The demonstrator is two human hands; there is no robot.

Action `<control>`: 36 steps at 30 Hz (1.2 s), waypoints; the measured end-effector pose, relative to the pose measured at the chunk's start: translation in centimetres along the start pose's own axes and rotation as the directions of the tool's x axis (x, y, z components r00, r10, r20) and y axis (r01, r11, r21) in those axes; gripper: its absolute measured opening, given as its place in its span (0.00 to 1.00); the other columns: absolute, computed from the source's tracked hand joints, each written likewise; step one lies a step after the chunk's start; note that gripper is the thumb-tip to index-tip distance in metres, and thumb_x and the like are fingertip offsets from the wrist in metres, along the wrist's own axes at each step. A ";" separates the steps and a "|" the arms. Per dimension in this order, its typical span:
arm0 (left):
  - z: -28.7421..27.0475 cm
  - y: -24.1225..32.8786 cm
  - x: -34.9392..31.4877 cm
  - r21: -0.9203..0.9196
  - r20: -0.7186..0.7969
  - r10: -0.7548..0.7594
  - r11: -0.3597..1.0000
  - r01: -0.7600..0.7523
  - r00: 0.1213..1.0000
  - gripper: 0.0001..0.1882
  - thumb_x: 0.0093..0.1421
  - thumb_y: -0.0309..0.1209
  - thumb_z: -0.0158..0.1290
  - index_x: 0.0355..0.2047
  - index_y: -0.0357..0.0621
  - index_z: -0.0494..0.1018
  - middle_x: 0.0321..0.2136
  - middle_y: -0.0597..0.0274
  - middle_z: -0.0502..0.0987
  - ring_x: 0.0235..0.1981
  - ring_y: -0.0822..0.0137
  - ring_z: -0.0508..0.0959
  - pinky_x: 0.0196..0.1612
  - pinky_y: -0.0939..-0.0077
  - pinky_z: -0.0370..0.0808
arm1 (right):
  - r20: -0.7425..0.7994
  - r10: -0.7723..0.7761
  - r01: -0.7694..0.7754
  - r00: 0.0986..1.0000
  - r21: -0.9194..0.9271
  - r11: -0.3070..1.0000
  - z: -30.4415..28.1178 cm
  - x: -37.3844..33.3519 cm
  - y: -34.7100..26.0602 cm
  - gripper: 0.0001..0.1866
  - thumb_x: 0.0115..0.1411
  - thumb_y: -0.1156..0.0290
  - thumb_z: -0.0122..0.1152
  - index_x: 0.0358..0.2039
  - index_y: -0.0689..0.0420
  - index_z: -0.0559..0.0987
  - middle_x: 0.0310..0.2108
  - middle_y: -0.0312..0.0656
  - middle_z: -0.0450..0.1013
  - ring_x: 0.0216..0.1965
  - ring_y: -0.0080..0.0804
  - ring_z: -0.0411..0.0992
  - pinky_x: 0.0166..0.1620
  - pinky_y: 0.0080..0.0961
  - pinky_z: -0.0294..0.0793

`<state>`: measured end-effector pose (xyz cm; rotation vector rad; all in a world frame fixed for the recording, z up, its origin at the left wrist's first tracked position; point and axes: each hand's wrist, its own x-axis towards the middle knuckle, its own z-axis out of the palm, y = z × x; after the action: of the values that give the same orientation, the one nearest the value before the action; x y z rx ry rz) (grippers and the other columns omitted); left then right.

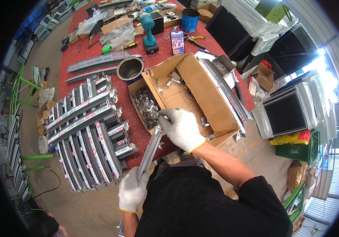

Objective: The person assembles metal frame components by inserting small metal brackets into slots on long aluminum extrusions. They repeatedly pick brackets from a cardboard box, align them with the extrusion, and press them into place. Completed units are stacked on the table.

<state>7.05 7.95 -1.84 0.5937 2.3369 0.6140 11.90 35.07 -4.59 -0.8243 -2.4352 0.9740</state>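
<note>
1. Bar (150, 148): long, narrow, grey metal profile, tilted off level, running from near the body up toward the box; lower end gripped, upper end at the box's front edge.
2. Box (209, 98): open brown cardboard, flaps spread, on the red counter's near edge.
3. Clips (147, 106): heap of small silvery metal pieces filling the box's left compartment.

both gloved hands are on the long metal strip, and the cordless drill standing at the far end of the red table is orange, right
Not quite. The head view shows the cordless drill is teal, not orange. The rest holds: the left hand grips the near end of the long metal strip, the right hand its far end, over the red table.
</note>
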 end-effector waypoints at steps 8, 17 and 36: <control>-0.5 -0.8 0.0 -0.030 0.016 0.014 0.999 -0.013 1.000 0.23 0.71 0.44 0.60 0.54 0.38 0.82 0.40 0.35 0.86 0.47 0.32 0.86 0.50 0.43 0.80 | 0.071 -0.055 0.057 0.996 -0.029 0.998 -0.5 -0.3 -0.2 0.14 0.69 0.64 0.71 0.50 0.56 0.89 0.39 0.56 0.84 0.39 0.59 0.85 0.46 0.49 0.85; -0.3 -0.6 0.0 -0.062 0.018 0.030 0.998 -0.029 0.999 0.23 0.71 0.44 0.61 0.56 0.38 0.82 0.42 0.34 0.86 0.47 0.32 0.86 0.51 0.43 0.80 | 0.029 -0.032 0.030 0.999 0.062 0.998 -0.3 -0.9 0.1 0.16 0.72 0.67 0.68 0.57 0.56 0.85 0.38 0.58 0.86 0.41 0.60 0.86 0.47 0.49 0.86; -1.0 0.5 0.3 -0.042 0.011 0.065 0.997 -0.064 0.998 0.23 0.70 0.45 0.61 0.52 0.37 0.81 0.40 0.34 0.84 0.46 0.31 0.85 0.49 0.42 0.80 | -0.123 -0.040 0.048 0.992 0.062 0.997 -0.5 -1.0 0.5 0.13 0.72 0.70 0.70 0.54 0.59 0.86 0.34 0.57 0.86 0.35 0.55 0.88 0.40 0.43 0.86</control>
<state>6.26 8.22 -1.00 0.6542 2.2956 0.6851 13.09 34.95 -4.70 -0.7811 -2.2964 0.9526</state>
